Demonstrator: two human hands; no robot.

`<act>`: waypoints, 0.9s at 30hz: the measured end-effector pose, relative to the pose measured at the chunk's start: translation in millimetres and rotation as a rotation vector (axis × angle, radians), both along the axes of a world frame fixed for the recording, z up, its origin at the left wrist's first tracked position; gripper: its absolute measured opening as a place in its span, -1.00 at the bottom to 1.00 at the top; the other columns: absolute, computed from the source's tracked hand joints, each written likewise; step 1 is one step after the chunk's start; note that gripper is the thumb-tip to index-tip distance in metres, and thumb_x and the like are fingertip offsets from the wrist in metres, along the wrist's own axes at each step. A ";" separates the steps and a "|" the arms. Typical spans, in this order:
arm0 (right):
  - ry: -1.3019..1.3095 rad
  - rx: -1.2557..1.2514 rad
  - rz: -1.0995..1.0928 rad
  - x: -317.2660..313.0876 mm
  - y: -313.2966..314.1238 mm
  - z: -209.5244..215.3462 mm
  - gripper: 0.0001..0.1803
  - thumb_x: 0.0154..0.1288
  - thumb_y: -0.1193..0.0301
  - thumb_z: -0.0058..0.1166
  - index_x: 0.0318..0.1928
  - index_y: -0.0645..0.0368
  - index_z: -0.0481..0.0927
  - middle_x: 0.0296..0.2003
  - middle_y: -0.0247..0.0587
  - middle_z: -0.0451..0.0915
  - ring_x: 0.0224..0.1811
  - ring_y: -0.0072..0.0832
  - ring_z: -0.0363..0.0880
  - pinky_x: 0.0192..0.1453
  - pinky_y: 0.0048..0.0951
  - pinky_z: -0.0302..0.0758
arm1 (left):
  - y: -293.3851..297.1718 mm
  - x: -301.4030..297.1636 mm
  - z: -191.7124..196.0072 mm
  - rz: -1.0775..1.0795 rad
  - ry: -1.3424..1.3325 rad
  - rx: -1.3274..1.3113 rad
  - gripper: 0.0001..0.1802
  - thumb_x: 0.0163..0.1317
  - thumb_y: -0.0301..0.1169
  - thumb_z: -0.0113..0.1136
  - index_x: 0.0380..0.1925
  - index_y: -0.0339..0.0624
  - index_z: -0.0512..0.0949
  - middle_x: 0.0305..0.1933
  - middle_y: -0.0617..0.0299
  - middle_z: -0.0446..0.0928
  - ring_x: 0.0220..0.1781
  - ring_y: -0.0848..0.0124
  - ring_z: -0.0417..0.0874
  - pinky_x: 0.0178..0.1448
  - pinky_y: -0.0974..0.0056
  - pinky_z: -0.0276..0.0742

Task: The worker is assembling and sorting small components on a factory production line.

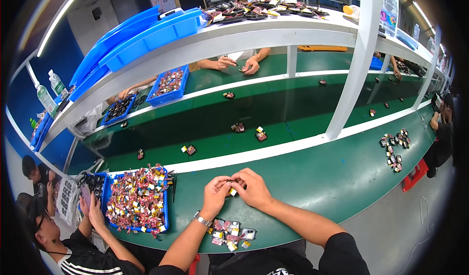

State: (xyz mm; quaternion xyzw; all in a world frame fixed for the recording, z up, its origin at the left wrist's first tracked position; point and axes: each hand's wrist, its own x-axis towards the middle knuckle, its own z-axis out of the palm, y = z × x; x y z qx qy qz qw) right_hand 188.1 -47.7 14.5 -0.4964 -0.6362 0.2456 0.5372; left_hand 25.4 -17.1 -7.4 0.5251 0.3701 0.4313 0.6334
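Observation:
My left hand [215,195] and my right hand [252,188] meet over the green bench, fingertips pinched together on one small electronic part [232,192]. A yellow and white patch of it shows below the fingers; the rest is hidden. Close to my left wrist, which wears a metal watch [202,220], lies a cluster of small black-cased assemblies [229,233] with red, yellow and white pieces. To the left, a blue bin [166,211] is heaped with red, yellow and white small parts [137,197]. Dark tweezers [174,184] lie at its right side.
Beyond a white rail [273,151], a green conveyor belt [210,128] carries scattered assemblies. A white post [349,79] rises at right. More assemblies [394,145] lie on the far right bench. A person with a phone [86,197] sits at left; another person's hands [239,65] work opposite.

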 end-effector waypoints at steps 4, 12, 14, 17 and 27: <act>-0.004 -0.109 0.084 3.5 0.1 5.3 -0.86 0.20 0.53 0.22 -0.22 0.29 0.61 -0.30 -0.15 0.59 -0.40 -0.48 0.63 -0.32 -0.51 0.57 | -2.0 0.4 -3.3 0.047 0.086 0.023 -0.80 0.37 -0.50 0.08 -0.05 -0.29 0.50 -0.12 0.23 0.63 -0.18 0.57 0.63 -0.21 0.50 0.57; 0.330 -0.046 -0.100 95.6 92.8 -4.8 -0.91 0.20 0.51 0.22 -0.28 0.25 0.63 -0.41 -0.15 0.68 -0.34 -0.47 0.67 -0.21 -0.47 0.58 | 0.6 2.0 17.0 0.012 -0.139 -0.018 -0.64 0.39 -0.55 -0.03 0.15 -0.39 0.31 0.17 -0.09 0.46 0.02 0.24 0.63 0.05 0.20 0.67; -0.050 -0.135 -0.522 133.0 115.6 15.6 -0.87 0.14 0.47 0.27 -0.31 0.24 0.64 -0.40 -0.16 0.68 -0.35 -0.41 0.66 -0.19 -0.41 0.56 | 3.6 -7.7 9.2 0.005 -0.145 -0.019 -0.65 0.38 -0.56 -0.06 0.14 -0.40 0.31 0.19 -0.12 0.44 0.02 0.18 0.64 0.06 0.18 0.66; -0.140 -0.254 -0.709 202.6 137.9 -11.4 -0.82 0.07 0.43 0.33 -0.33 0.24 0.64 -0.43 -0.15 0.67 -0.36 -0.36 0.65 -0.19 -0.35 0.55 | 7.1 0.7 6.3 -0.087 -0.129 -0.034 -0.69 0.37 -0.58 -0.07 0.10 -0.40 0.35 0.13 -0.10 0.49 0.01 0.21 0.64 0.05 0.20 0.66; -0.639 -0.163 -0.589 103.7 114.1 -10.1 -0.25 0.01 0.07 0.36 0.05 0.36 0.40 -0.09 0.20 0.48 0.01 0.08 0.43 0.17 -0.06 0.37 | 7.1 -10.6 2.4 -0.106 -0.104 -0.004 -0.72 0.36 -0.58 -0.03 0.05 -0.40 0.39 0.02 -0.09 0.55 -0.09 0.26 0.67 -0.03 0.25 0.67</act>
